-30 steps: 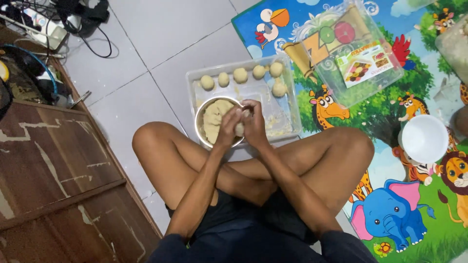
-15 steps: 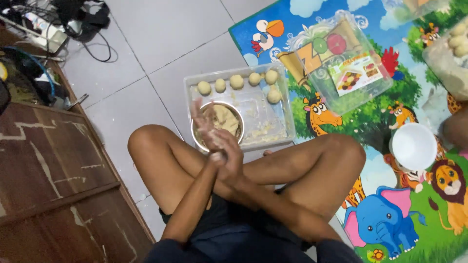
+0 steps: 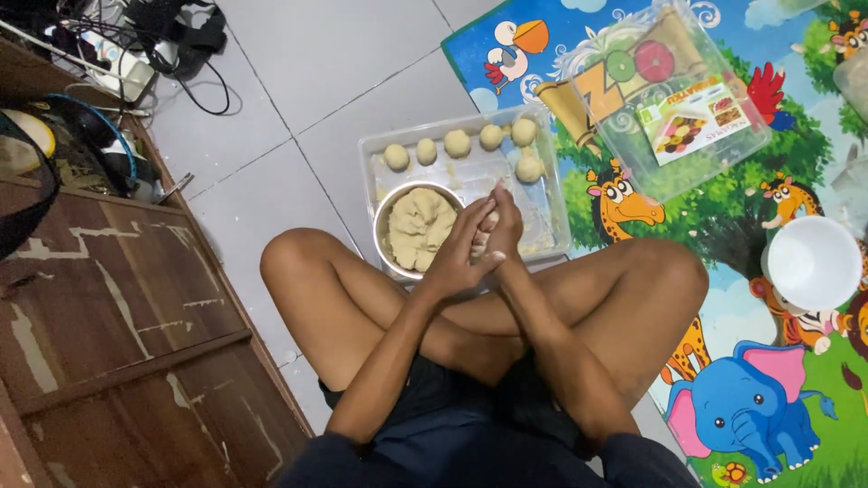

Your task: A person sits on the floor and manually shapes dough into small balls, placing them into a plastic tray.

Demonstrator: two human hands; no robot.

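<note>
A seated person's left hand (image 3: 463,248) and right hand (image 3: 503,228) press together around a dough piece (image 3: 489,221) above a metal dough bowl (image 3: 418,228) and a clear tray (image 3: 553,212).

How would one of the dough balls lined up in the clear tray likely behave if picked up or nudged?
Each dough ball looks soft and matte, so it would probably dent under a firm pinch. Being rounded, it might roll a little on the tray. The smeared residue there suggests it is somewhat sticky rather than slippery.
</note>
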